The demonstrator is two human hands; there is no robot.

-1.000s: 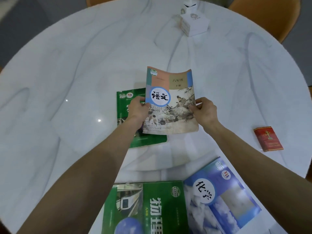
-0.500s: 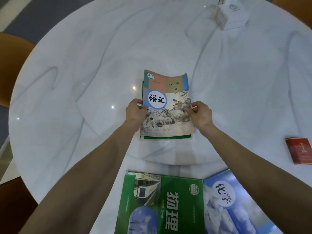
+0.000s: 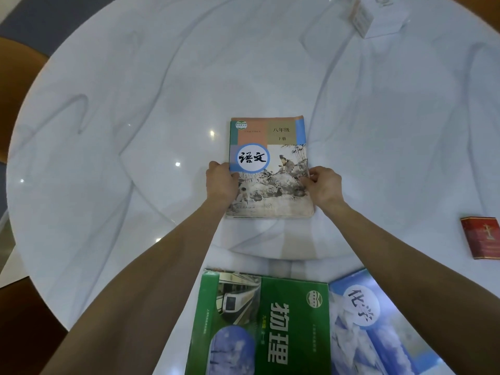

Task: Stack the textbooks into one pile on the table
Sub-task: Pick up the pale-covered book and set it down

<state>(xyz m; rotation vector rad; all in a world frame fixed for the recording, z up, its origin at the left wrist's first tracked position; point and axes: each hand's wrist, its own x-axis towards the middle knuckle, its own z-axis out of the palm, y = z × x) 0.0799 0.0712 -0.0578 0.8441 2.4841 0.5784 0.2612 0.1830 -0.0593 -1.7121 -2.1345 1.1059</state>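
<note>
A pale Chinese-language textbook [image 3: 270, 163] with an ink-painting cover lies flat at the middle of the white marble table [image 3: 135, 117]. It sits squarely on a green textbook, of which only a thin sliver shows along its left edge. My left hand [image 3: 220, 182] grips the top book's left edge and my right hand [image 3: 323, 185] grips its right edge. Near the front edge lie a green physics textbook [image 3: 267, 326] and, beside it on the right, a blue chemistry textbook [image 3: 378, 328], both flat and untouched.
A small red box [image 3: 481, 236] lies at the right edge of the table. A white box [image 3: 378, 14] stands at the far right. An orange chair [image 3: 16, 85] shows beyond the table's left rim.
Both hands carried the pale textbook left and down onto the green one, then squared it so the green book is almost fully covered. My head moved closer.
</note>
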